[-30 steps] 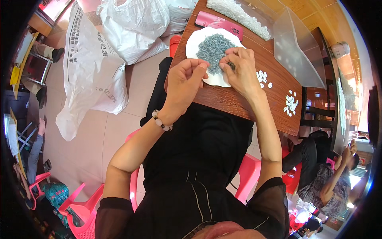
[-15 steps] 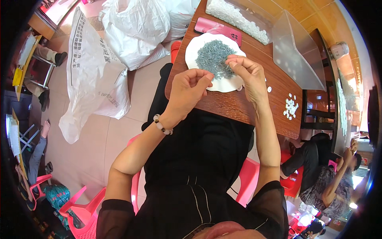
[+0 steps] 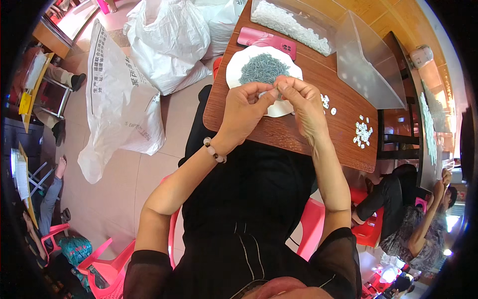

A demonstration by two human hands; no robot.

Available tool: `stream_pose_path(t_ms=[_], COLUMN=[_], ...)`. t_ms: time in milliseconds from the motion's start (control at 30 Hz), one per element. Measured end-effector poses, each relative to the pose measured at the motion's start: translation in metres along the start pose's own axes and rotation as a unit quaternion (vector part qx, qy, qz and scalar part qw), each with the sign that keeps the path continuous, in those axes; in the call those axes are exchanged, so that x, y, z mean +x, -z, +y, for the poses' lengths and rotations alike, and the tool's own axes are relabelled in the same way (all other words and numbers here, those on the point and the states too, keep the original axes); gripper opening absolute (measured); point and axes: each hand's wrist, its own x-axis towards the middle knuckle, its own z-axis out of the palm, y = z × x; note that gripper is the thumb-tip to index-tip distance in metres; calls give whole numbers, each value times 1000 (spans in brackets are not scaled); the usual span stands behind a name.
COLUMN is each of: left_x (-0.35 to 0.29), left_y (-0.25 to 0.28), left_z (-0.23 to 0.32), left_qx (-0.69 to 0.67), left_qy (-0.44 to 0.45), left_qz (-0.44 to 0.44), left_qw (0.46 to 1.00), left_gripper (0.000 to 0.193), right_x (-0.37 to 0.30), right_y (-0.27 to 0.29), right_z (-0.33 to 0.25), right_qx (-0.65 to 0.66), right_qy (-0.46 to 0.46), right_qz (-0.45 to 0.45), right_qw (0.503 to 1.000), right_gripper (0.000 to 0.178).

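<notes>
My left hand (image 3: 247, 112) and my right hand (image 3: 304, 102) meet over the near edge of a white scalloped plate (image 3: 233, 70). Thumb and index finger are pinched together on each hand, fingertips almost touching. Whatever sits between them is too small or hidden to name. On the plate lies a heap of small grey rod-like pieces (image 3: 264, 67), just beyond my fingertips. Right of my right hand, a few small white pieces (image 3: 325, 102) rest on the brown wooden table (image 3: 279, 137).
A pink phone (image 3: 266, 41) lies behind the plate. Farther back stand a clear bin of white pieces (image 3: 291, 25) and an upright translucent box (image 3: 366, 65). More white pieces (image 3: 362, 133) are scattered at the right. Large white sacks (image 3: 167, 45) stand left; a seated person (image 3: 416, 226) is at right.
My right hand has moved left, away from the grey heap, and its fingertips have come together with those of my left hand. The left hand has shifted slightly right.
</notes>
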Motion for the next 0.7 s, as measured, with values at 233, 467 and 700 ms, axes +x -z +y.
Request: stream_pose_path(t_ms=[233,467,700], left_x=[-5,-7,-7], left_y=[1,7,10], left_z=[-9,-9,-14], left_qx=[-67,-107,-36], left_qy=[6,11,2], left_qz=[26,7,38], left_qw=[997,994,999], left_gripper=[16,12,12], right_x=[-3,-3,3], right_y=[-6,-14,-12], right_z=[6,8,25], right_qx=[-23,-52,-136], right_qy=[7,14,53], right_qz=[1,-15,37], right_qw=[1000,998,989], right_gripper=[21,22,25])
